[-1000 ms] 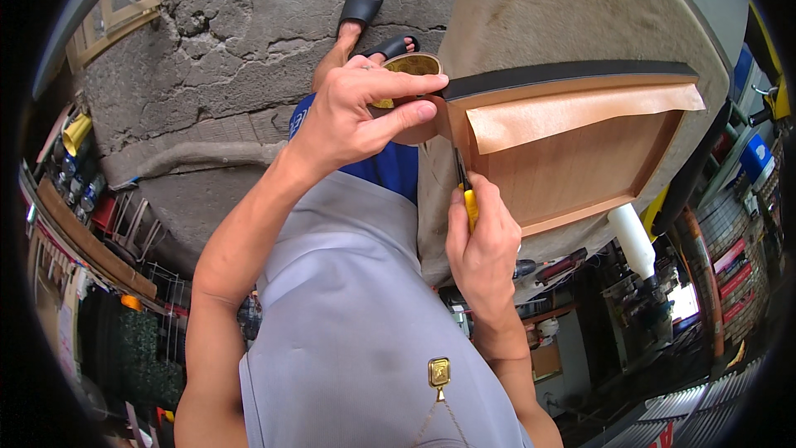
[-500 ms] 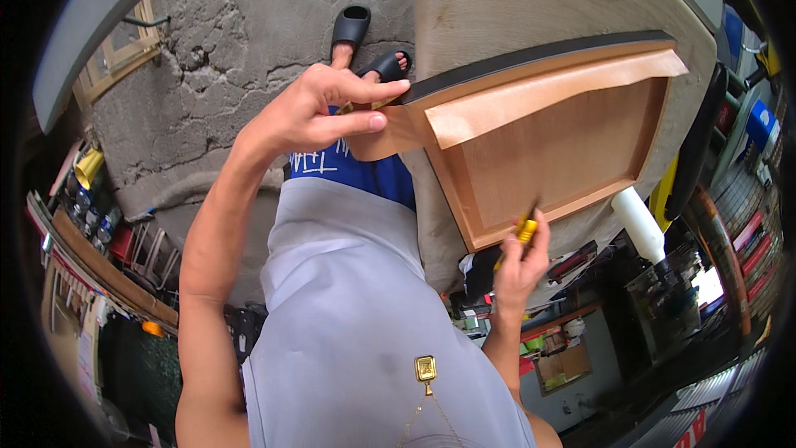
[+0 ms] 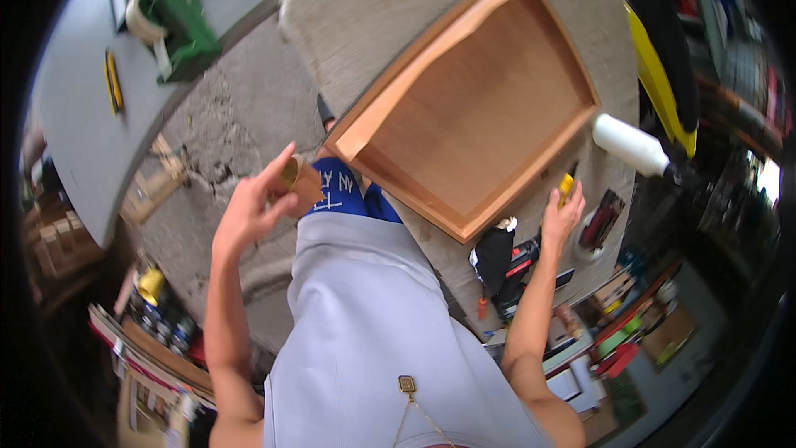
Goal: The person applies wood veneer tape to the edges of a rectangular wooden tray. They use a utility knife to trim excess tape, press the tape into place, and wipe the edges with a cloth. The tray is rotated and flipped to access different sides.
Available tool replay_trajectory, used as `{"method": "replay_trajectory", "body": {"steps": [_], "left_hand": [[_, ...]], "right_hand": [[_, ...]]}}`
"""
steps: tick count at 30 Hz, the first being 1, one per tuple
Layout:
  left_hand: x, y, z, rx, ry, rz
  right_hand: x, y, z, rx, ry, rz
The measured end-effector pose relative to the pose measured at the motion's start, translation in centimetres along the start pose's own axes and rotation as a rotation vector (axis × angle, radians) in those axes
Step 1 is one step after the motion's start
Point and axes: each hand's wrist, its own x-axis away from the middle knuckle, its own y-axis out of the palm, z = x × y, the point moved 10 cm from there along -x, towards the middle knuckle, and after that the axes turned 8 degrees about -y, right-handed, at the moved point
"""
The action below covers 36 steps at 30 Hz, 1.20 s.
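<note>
A shallow wooden box (image 3: 497, 99), like a drawer, lies tilted across the cloth-covered table. A strip of brown tape (image 3: 439, 54) runs along its far left side, its free flap hanging over the inside. Left of the box's near corner, my left hand (image 3: 249, 207) grips a roll of brown tape (image 3: 307, 185) between thumb and fingers, off the box. My right hand (image 3: 562, 217) is closed on a yellow utility knife (image 3: 566, 187), just beyond the box's right edge, its dark tip pointing away from me.
A white bottle (image 3: 628, 143) lies right of the box. Nearer me are a red-and-black power tool (image 3: 521, 261) and an orange-handled screwdriver (image 3: 482, 308). On a grey tabletop (image 3: 70, 129) at far left sit a green tape dispenser (image 3: 178, 29) and another yellow knife (image 3: 114, 81).
My view has swung left, bringing the grey tabletop into sight. My left hand has drawn the roll away from the box's corner. The right hand has moved out from the box's near edge with the knife.
</note>
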Motion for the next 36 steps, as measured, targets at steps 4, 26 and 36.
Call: {"method": "replay_trajectory", "body": {"steps": [4, 26, 36], "left_hand": [[5.2, 0.5, 11.1, -0.011, 0.282, 0.114], [-23.4, 17.1, 38.6, -1.235, 0.974, 0.195], [-22.3, 4.3, 36.3, -1.163, 0.844, 0.058]], "right_hand": [[-0.4, -2.6, -5.0, -0.131, -0.015, 0.122], [18.9, 11.5, -23.9, -1.606, 1.243, -0.252], [14.1, 4.0, -17.9, -1.034, 1.172, -0.011]]}}
